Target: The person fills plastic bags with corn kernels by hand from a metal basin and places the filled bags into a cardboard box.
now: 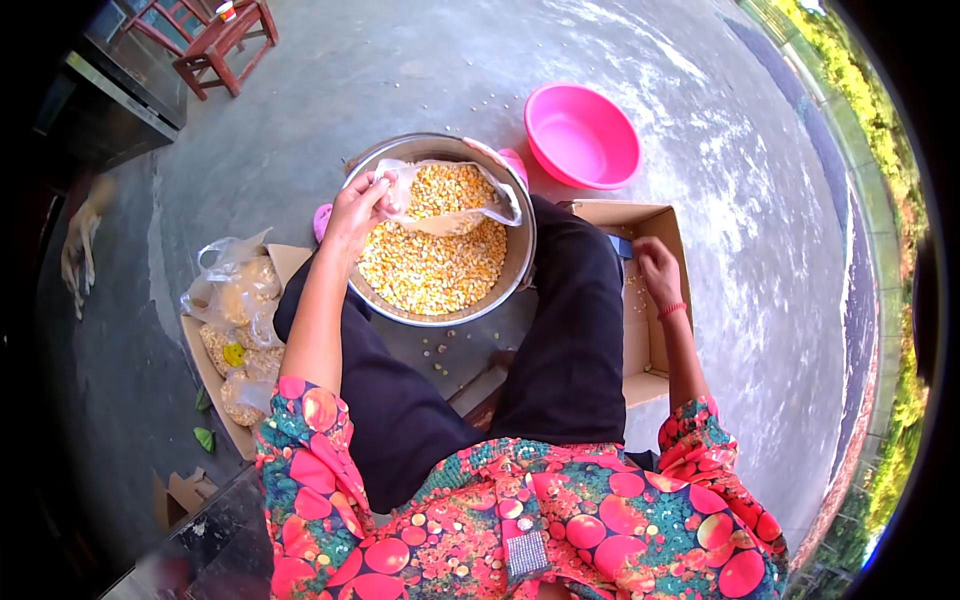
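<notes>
- Your left hand (366, 208) is nearly closed, thumb and fingers pinching the left corner of the clear plastic bag (447, 222), which has corn kernels in it.
- The bag lies in the far half of the metal pot (447, 319), on top of the loose corn (432, 270); the pot is between your legs.
- The bag's long axis runs roughly left to right across the pot, the pinched corner at the left and the other end by the right wall. You cannot tell for sure which way its mouth faces.
- Your right hand (655, 268) is loosely curled over the open cardboard box (645, 386) to your right, near a blue object (621, 246); its fingertips are hard to make out, so you cannot tell whether it grips anything.
- Your left forearm hides part of the pot's left rim, and the pot partly covers pink footwear (322, 222) on both sides.
- Left of your legs, a box (205, 372) carries bagged pale pieces (240, 300), its near right part hidden by your sleeve.
- A pink basin (580, 135) sits on the floor, far right of the pot.
- The red chair (218, 45) at far left is cut off.
</notes>
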{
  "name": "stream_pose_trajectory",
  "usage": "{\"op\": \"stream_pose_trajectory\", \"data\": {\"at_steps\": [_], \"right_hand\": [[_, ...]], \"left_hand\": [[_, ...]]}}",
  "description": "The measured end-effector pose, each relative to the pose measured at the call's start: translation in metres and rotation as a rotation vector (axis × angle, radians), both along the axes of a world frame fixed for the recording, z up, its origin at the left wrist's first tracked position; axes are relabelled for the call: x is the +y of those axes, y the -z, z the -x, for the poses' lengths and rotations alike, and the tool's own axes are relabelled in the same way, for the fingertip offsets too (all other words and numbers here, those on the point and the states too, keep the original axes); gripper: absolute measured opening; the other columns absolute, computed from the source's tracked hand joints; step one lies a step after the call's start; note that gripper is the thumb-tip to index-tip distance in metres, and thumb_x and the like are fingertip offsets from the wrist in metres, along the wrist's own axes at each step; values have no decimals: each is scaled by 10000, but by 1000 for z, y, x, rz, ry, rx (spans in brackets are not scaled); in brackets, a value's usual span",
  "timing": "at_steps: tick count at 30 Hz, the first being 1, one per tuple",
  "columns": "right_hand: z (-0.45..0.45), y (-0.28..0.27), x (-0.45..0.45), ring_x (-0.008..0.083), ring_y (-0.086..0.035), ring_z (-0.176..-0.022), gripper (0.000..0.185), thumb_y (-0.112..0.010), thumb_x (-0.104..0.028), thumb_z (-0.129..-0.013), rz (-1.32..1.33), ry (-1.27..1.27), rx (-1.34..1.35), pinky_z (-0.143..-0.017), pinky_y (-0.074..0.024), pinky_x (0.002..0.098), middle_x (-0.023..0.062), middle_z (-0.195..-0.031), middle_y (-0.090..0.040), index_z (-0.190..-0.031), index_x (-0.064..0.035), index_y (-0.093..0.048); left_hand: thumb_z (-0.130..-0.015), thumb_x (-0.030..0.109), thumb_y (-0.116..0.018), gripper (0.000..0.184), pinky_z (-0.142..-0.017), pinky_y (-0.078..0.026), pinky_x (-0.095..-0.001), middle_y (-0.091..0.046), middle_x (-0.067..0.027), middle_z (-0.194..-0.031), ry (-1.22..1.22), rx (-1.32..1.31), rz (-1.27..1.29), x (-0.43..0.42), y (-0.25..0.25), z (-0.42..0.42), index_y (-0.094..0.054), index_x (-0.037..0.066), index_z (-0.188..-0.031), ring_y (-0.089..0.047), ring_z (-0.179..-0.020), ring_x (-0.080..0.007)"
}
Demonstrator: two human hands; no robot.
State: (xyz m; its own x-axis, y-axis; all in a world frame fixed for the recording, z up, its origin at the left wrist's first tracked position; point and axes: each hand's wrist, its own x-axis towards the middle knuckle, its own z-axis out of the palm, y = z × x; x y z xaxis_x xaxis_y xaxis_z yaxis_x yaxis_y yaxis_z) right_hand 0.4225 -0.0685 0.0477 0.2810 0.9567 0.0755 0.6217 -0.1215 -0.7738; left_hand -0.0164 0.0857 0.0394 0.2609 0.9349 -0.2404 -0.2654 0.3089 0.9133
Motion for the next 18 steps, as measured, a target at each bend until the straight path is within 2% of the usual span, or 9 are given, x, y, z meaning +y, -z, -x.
{"op": "stream_pose_trajectory", "data": {"at_steps": [4,6,7,8,9,11,13,14,18], "right_hand": [[84,-53,53,122,-564,-772,119,-487,29,-782,-153,-211,69,-696,-448,243,71,-814,-588,-878,5,-553],[122,-42,77,144,-565,-785,142,-497,36,-768,-211,-332,144,-699,-455,259,82,-831,-581,-886,-10,-560],[137,-24,90,218,-576,-736,176,-513,36,-744,-280,-391,51,-681,-460,264,108,-824,-581,-891,-38,-574],[158,-30,94,290,-553,-805,273,-538,37,-694,-205,-456,-44,-724,-458,310,123,-879,-571,-941,-71,-572],[171,-17,100,305,-505,-935,399,-545,32,-654,-241,-546,-282,-797,-435,354,108,-985,-546,-1032,-94,-536],[195,16,98,297,-443,-1056,517,-554,-16,-635,-186,-675,-392,-887,-373,363,89,-1129,-478,-1134,-123,-471],[207,54,88,252,-479,-1034,413,-529,-91,-695,27,-641,-676,-854,-382,380,85,-1088,-520,-1105,-139,-516],[207,66,86,252,-479,-1034,413,-529,-91,-695,33,-640,-668,-854,-382,380,85,-1088,-520,-1105,-139,-516],[208,71,78,235,-586,-792,199,-477,-177,-784,236,-694,-553,-737,-412,416,89,-818,-605,-940,-153,-598]], "left_hand": [[-849,129,-484,190,-487,-392,-154,-412,57,-578,-58,21,49,-14,-17,0,-572,82,-1010,-395,-501,-22],[-849,117,-477,212,-451,-364,-145,-396,58,-572,-75,14,51,-13,-17,0,-566,77,-1038,-363,-480,-16],[-848,110,-474,228,-432,-333,-143,-388,60,-568,-45,-30,8,-13,-15,1,-559,73,-1056,-352,-475,-14],[-848,103,-471,244,-414,-302,-141,-379,62,-564,-15,-72,-34,-12,-14,2,-553,69,-1075,-341,-471,-12],[-848,103,-471,244,-414,-302,-141,-379,62,-564,-10,-67,-32,-12,-15,1,-553,69,-1075,-341,-471,-12],[-851,108,-468,269,-397,-268,-154,-378,60,-558,6,-79,-60,-14,-19,0,-534,61,-1108,-333,-462,-14],[-854,106,-463,284,-397,-272,-153,-384,54,-557,1,-101,-56,-15,-20,2,-520,58,-1128,-331,-459,-15],[-856,104,-459,300,-396,-276,-151,-389,48,-555,-3,-130,-56,-15,-21,3,-506,55,-1149,-330,-456,-17],[-862,90,-442,310,-387,-287,-159,-399,30,-548,26,-136,-40,-16,-30,6,-491,54,-1166,-328,-444,-23]]}}
